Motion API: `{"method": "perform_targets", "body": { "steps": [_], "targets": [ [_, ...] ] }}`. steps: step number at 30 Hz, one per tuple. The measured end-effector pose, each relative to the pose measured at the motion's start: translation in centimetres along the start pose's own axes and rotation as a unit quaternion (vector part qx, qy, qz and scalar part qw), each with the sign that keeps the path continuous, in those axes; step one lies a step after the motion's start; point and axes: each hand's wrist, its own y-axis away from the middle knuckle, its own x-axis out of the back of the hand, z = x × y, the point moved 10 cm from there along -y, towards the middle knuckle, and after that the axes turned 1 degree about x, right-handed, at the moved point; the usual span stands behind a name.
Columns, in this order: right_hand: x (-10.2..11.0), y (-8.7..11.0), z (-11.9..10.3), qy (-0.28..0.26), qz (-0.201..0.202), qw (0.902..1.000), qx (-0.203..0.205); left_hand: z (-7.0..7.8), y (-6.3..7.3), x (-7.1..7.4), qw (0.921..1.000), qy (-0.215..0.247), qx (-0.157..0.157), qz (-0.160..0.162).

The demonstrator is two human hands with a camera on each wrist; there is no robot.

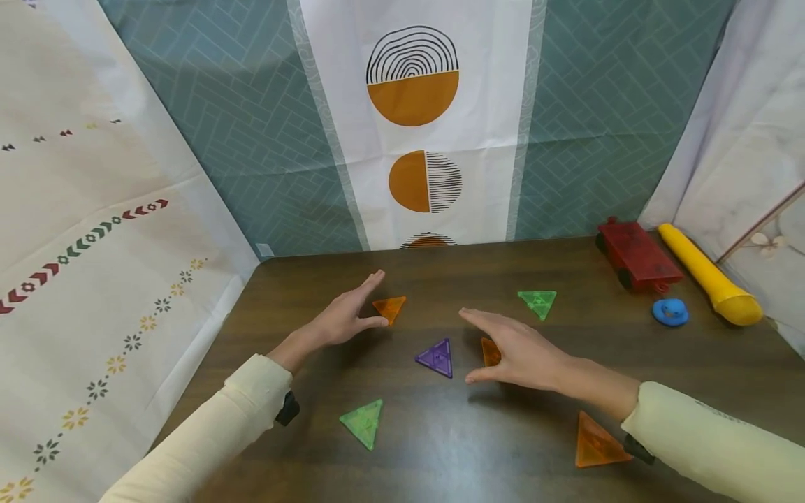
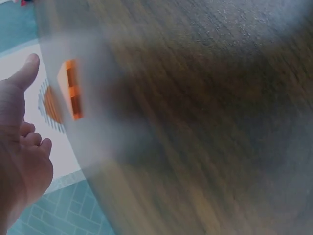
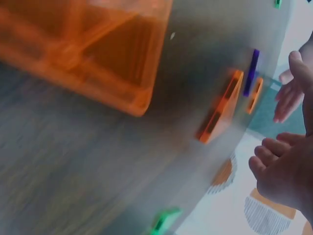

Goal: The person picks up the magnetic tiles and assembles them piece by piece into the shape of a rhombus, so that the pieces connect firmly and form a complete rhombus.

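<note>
My left hand (image 1: 344, 314) is over the table's far left, fingers straight and thumb apart, beside a small orange triangle tile (image 1: 390, 307). In the left wrist view that tile (image 2: 72, 90) lies just past the thumb. My right hand (image 1: 525, 353) hovers right of centre with nothing in its grip, thumb spread from the fingers. It partly covers a second orange tile (image 1: 490, 351). Between the hands lies a purple triangle tile (image 1: 437, 358). A larger orange tile (image 1: 596, 443) sits near my right wrist and fills a corner of the right wrist view.
One green triangle tile (image 1: 365, 423) lies at the front left, another (image 1: 539, 303) at the back right. Along the right side are a red toy wagon (image 1: 640, 255), a yellow toy microphone (image 1: 711, 274) and a small blue toy (image 1: 670, 311). Patterned cloths border the table.
</note>
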Motion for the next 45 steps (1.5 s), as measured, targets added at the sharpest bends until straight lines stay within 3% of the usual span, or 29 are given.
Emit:
{"method": "perform_targets", "body": {
  "steps": [6, 16, 23, 32, 45],
  "targets": [
    [-1.8, -1.0, -0.7, -0.019, -0.012, 0.9997, 0.000, -0.3, -0.8, -1.0, 0.9997, -0.024, -0.005, -0.005],
    [-4.3, -1.2, -1.1, 0.008, -0.009, 0.9999, 0.004, -0.8, -1.5, -2.2, 0.9984, -0.054, -0.009, -0.015],
    [-4.5, -1.4, -1.3, 0.020, 0.015, 0.9997, 0.001, -1.1, -1.7, -2.5, 0.9983, -0.056, -0.002, -0.016],
    [-5.0, -1.7, -1.2, 0.013, 0.005, 0.9998, -0.016, -1.1, -1.6, -2.3, 0.9982, -0.060, 0.000, -0.007],
    [-5.0, -1.9, -0.8, 0.001, 0.016, 0.9994, -0.031, 0.1, -1.8, -1.7, 0.9972, -0.053, -0.051, 0.014]
  ]
}}
